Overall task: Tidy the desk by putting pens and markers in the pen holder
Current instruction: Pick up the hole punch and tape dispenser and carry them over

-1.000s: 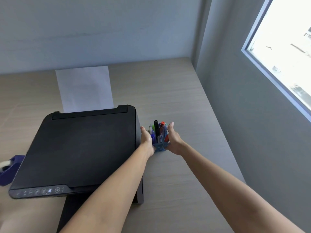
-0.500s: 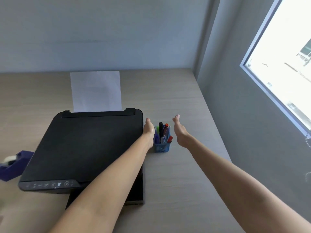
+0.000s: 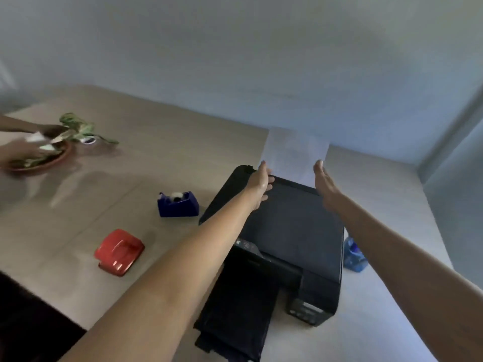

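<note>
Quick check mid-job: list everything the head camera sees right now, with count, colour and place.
Printer: 1, black, desk centre-right.
Paper: 1 sheet, white, upright in printer's rear feed.
Pen holder: 1, blue, right of printer, partly hidden.
Tape dispenser: 1, dark blue, left of printer.
Hole punch: 1, red, nearer the front edge, left.
Plant: 1, green in brown dish, far left; another person's hands there.
Desk: 1, light wood.
Left hand: open, above printer.
Right hand: open, above printer.

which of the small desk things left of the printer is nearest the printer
The blue tape dispenser: it sits just off the printer's left edge. The red hole punch lies farther left and nearer the camera, and the plant dish is far off left.
</note>
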Motion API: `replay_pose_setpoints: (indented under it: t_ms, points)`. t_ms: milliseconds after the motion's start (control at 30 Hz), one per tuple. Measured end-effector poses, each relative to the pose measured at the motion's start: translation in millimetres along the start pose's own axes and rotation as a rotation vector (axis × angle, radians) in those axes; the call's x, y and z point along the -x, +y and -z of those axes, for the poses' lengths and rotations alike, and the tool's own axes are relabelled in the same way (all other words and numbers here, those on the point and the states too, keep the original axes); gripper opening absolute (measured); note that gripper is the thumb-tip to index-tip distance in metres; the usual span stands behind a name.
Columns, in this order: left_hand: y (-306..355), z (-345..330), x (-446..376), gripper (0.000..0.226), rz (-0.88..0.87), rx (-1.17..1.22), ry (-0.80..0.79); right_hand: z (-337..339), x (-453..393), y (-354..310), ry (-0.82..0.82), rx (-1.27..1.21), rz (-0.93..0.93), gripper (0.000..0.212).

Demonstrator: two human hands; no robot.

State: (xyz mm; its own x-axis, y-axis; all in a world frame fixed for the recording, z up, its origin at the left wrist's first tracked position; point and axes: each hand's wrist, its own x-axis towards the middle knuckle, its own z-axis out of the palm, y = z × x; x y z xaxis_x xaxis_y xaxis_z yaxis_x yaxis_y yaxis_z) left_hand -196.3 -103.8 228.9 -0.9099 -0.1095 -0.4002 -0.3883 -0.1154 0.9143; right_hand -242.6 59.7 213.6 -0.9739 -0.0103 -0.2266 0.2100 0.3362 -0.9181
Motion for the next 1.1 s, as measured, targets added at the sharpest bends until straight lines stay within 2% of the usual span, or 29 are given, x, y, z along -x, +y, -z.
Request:
replay_pose_setpoints:
  t_ms: [167,300,367,433,533,600,700,767,833,933,1033,1100]
  points:
    - [-23,153,1,0.047,0.02,-0.079,0.255,-132,-2,-36,-0.099,0.151,0.036,0.063]
    - [-60,259,7,0.035,0.043,-0.302,0.395,-222,-4,-50,-0.191,0.217,0.077,0.064]
    - [-87,316,4,0.036,0.129,-0.448,0.478,-268,-9,-51,-0.277,0.233,0.058,0.064]
    - [-115,361,-1,0.049,0.25,-0.651,0.56,-302,-18,-46,-0.344,0.278,0.038,0.065]
    - [-159,410,-13,0.053,0.407,-0.853,0.504,-344,-41,-29,-0.368,0.43,0.039,0.071]
    - [-172,425,-15,0.051,0.416,-0.814,0.395,-364,-60,-16,-0.378,0.582,0.065,0.078]
    - [-178,434,-17,0.039,0.397,-0.524,0.263,-382,-86,2,-0.425,0.775,0.106,0.09]
    - [-180,441,-23,0.036,0.397,-0.428,0.216,-391,-104,14,-0.471,0.873,0.116,0.093]
    - [-179,447,-26,0.032,0.406,-0.378,0.189,-398,-115,24,-0.502,0.928,0.126,0.082]
    - [-181,456,-30,0.022,0.44,-0.32,0.185,-404,-121,35,-0.463,0.937,0.181,0.056]
    - [-178,460,-29,0.006,0.434,-0.282,0.204,-405,-114,43,-0.499,0.897,0.201,0.055]
    - [-167,458,-26,0.005,0.396,-0.239,0.228,-406,-105,38,-0.495,0.881,0.234,0.054]
